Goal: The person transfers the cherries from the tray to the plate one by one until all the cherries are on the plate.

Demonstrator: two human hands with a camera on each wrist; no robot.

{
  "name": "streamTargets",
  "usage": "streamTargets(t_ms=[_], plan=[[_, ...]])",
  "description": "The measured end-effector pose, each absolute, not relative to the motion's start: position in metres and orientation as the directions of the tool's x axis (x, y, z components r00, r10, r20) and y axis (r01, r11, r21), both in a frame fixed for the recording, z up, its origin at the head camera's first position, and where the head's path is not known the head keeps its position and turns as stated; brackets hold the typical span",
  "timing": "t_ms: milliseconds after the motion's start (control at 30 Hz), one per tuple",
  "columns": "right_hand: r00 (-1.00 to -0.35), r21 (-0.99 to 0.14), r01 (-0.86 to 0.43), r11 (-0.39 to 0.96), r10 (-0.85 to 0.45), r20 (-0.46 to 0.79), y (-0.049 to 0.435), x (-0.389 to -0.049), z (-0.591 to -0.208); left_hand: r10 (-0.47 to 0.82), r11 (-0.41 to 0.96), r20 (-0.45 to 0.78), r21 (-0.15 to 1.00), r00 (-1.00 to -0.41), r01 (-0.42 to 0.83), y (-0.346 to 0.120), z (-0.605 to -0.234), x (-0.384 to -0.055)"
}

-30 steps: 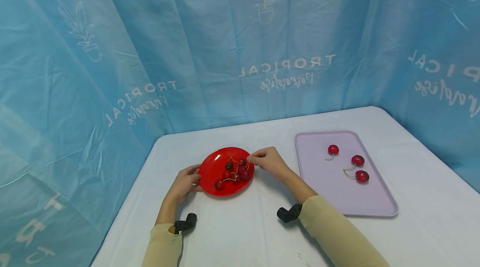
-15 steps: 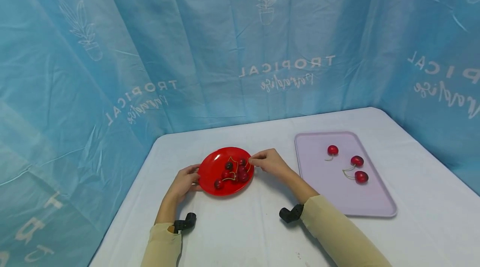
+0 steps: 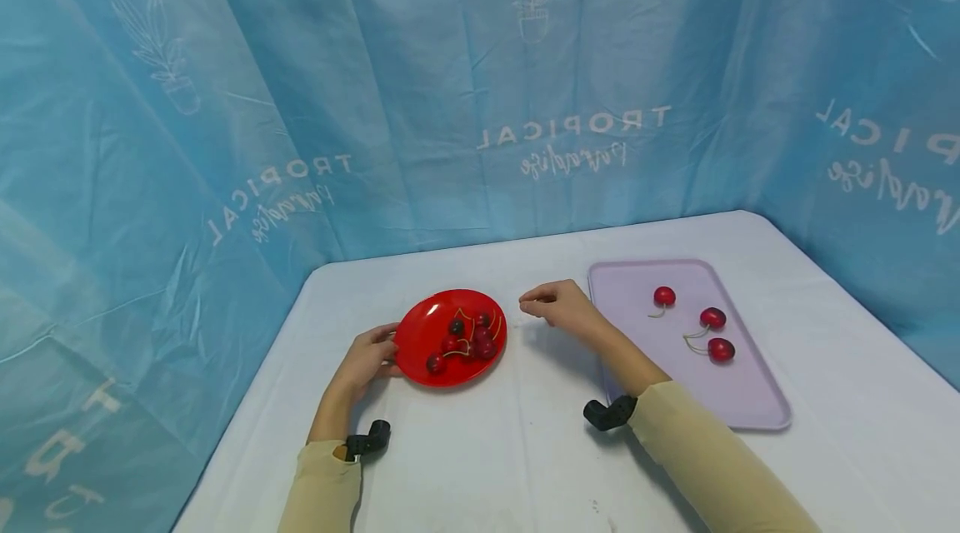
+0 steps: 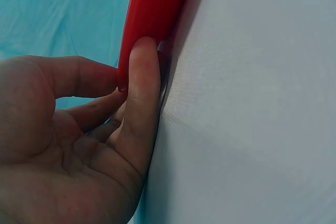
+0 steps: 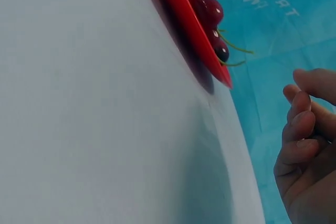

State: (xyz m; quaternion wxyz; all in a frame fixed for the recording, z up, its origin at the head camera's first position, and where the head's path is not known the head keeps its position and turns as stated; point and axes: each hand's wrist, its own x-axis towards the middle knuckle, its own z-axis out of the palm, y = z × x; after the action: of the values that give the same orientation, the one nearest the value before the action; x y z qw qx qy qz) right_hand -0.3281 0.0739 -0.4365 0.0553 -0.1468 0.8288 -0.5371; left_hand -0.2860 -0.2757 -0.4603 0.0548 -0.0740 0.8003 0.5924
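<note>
A red plate lies on the white table with several dark red cherries on its right half, their thin stems sticking out. My left hand grips its left rim. In the left wrist view, the thumb is at the edge of the plate and a finger reaches underneath. Right of the plate, above the tablecloth, my right hand has loosely bent fingers. Nothing shows between its fingertips in the right wrist view, where the hand is apart from the plate and the cherries.
A pale purple tray lies to the right, partly behind the right forearm. On it are three cherries with stems: one cherry at the back, another cherry and a third cherry further right. A blue printed curtain surrounds the table.
My right hand has left the plate's right rim and moved right and slightly up. The left hand stays on the rim. The cherries on the plate look nearly unmoved.
</note>
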Motion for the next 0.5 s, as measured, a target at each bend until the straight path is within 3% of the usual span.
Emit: streamTargets(t_ms=[500], plan=[[-0.944,-0.869,-0.224,0.442,-0.319,0.081,0.100,-0.322,-0.428,-0.053,0.288,-0.174,0.940,-0.983,-0.182,-0.274,-0.459,-0.285]])
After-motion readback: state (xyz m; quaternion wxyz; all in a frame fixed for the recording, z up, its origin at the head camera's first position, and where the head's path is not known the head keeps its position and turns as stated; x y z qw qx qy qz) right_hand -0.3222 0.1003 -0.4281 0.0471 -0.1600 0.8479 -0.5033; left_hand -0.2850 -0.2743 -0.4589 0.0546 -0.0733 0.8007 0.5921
